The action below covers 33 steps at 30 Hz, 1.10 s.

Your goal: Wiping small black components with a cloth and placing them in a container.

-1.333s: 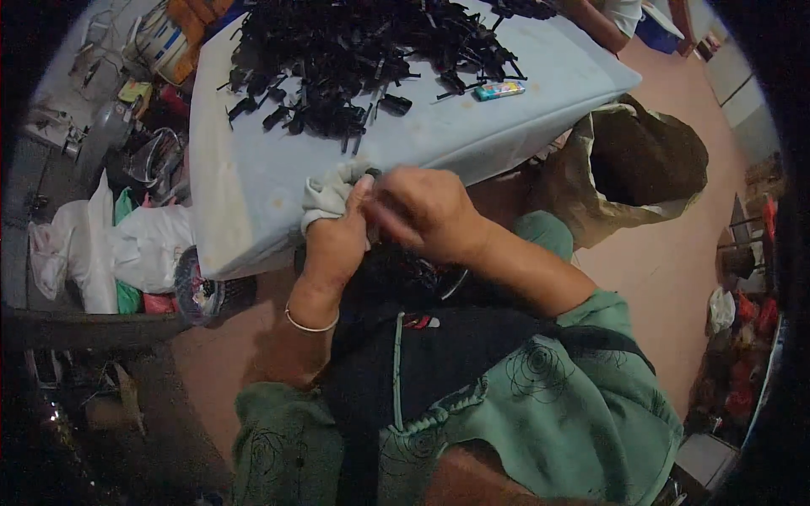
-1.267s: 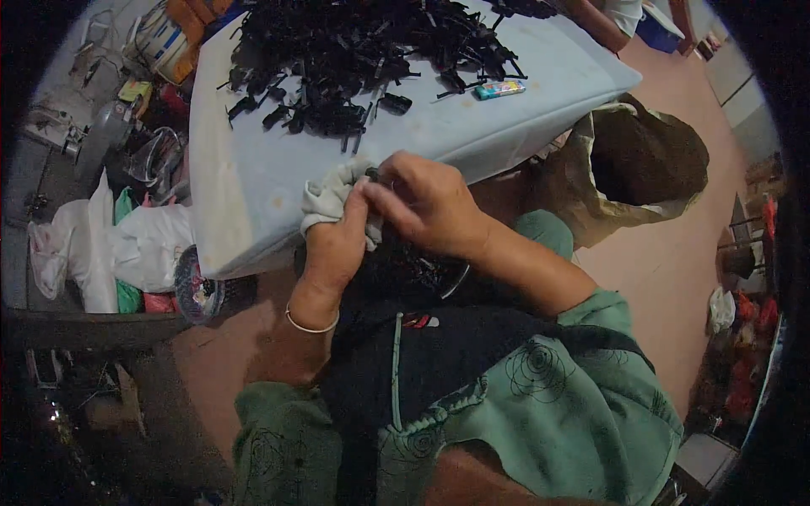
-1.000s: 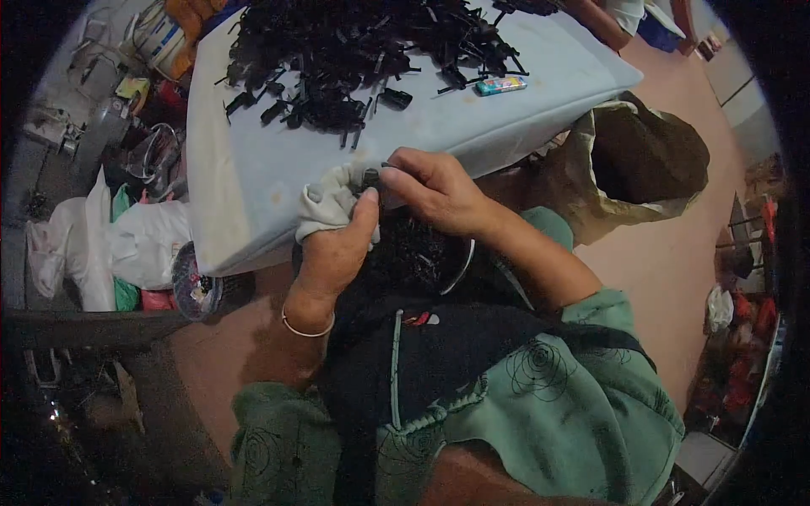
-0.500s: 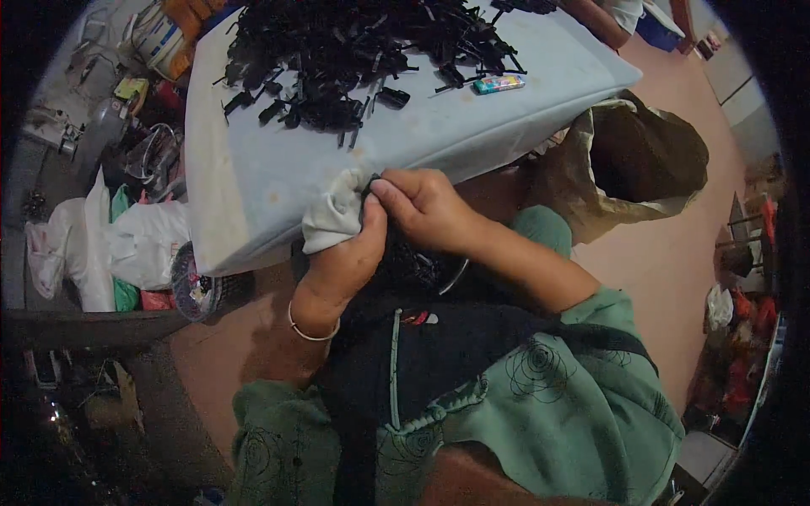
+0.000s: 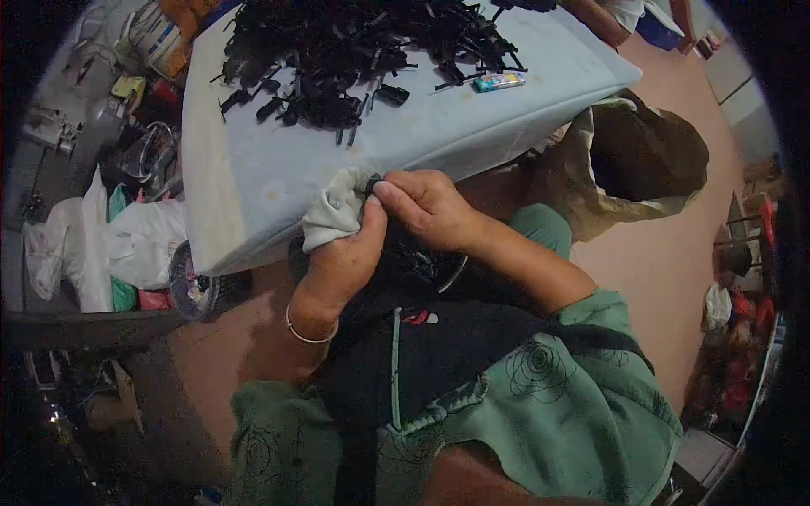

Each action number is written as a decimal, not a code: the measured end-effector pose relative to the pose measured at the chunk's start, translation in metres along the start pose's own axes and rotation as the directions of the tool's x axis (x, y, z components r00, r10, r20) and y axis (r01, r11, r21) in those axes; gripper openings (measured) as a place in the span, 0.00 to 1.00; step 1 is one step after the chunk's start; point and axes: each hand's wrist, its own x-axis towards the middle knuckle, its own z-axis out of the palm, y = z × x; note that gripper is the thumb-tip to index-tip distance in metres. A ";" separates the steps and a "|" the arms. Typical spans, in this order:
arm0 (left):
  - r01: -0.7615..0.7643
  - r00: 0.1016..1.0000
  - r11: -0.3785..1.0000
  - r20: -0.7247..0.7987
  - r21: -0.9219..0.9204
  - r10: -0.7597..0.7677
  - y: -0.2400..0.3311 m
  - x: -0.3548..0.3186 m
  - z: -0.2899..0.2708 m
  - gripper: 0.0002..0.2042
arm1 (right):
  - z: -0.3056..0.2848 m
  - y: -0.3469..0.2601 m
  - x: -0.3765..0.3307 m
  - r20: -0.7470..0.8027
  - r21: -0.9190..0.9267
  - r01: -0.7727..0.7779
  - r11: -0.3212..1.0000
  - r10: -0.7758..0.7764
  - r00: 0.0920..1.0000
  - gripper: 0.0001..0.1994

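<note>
At the near edge of a pale-covered table [image 5: 253,181], my two hands meet around a small black plastic part [image 5: 372,184]. My left hand [image 5: 344,261], its fingers wrapped in a whitish cloth [image 5: 334,207], grips the part between thumb and covered fingers. Thumb and forefinger of my right hand [image 5: 426,207] pinch the same part from the right; most of it is hidden by the fingers. Beyond them a big heap of similar black plastic parts [image 5: 337,63] covers the far side of the table. A few loose ones lie along the heap's near fringe.
A small colourful lighter-shaped item [image 5: 499,82] lies right of the heap. An open brown sack [image 5: 582,181] stands on the floor at the right. White plastic bags [image 5: 148,240] and a mesh basket [image 5: 192,282] sit at the left. Another person's arm [image 5: 595,18] shows at the far right.
Both hands stay at the same spot, still closed on the black part, with only a slight shift of the fingers. The view has moved slightly.
</note>
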 end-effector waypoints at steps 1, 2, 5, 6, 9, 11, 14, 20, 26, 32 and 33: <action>0.001 1.000 1.000 0.002 -0.001 -0.001 0.001 -0.001 0.000 0.09 | -0.001 0.001 -0.001 0.007 0.029 0.024 0.999 -0.024 1.000 0.13; -0.010 1.000 0.996 0.005 0.084 0.010 0.002 -0.002 -0.001 0.10 | 0.000 0.001 -0.002 0.015 0.059 0.047 0.997 -0.048 0.999 0.13; -0.066 0.998 0.983 -0.007 0.170 0.068 0.006 -0.003 -0.001 0.10 | -0.003 -0.001 -0.004 0.018 -0.018 0.081 0.997 -0.080 0.997 0.13; -0.111 0.993 0.979 -0.023 0.172 0.117 0.008 -0.002 0.000 0.10 | -0.002 -0.001 -0.003 0.017 -0.018 0.082 0.997 -0.081 0.997 0.13; -0.162 0.985 0.955 -0.021 0.248 0.172 0.003 -0.002 0.000 0.11 | 0.006 -0.002 -0.005 -0.052 -0.029 0.046 0.999 -0.047 0.998 0.13; -0.172 0.984 0.955 -0.012 0.243 0.180 0.002 -0.002 0.001 0.12 | 0.016 0.004 -0.007 -0.143 0.131 0.026 0.991 -0.007 0.990 0.14; -0.222 0.974 0.931 0.013 0.289 0.228 -0.005 0.001 -0.001 0.13 | 0.018 0.007 -0.006 -0.147 0.195 -0.014 0.981 0.043 0.988 0.14; 0.044 0.997 0.991 0.074 -0.127 -0.035 0.006 0.011 -0.011 0.09 | -0.009 0.009 -0.003 -0.036 -0.059 -0.019 0.998 0.017 0.999 0.09; 0.309 0.951 0.909 0.083 -0.279 -0.298 0.006 0.010 -0.014 0.07 | -0.024 0.011 -0.005 0.059 -0.198 0.210 0.958 -0.202 0.978 0.08; 0.231 0.966 0.921 0.190 -0.313 -0.178 0.000 0.005 -0.008 0.08 | -0.020 0.001 0.003 -0.033 -0.016 0.236 0.972 -0.236 0.971 0.07; 0.273 0.953 0.873 0.237 -0.404 -0.188 0.006 0.005 -0.007 0.09 | -0.018 -0.003 0.001 -0.048 0.081 0.054 0.995 -0.050 0.998 0.06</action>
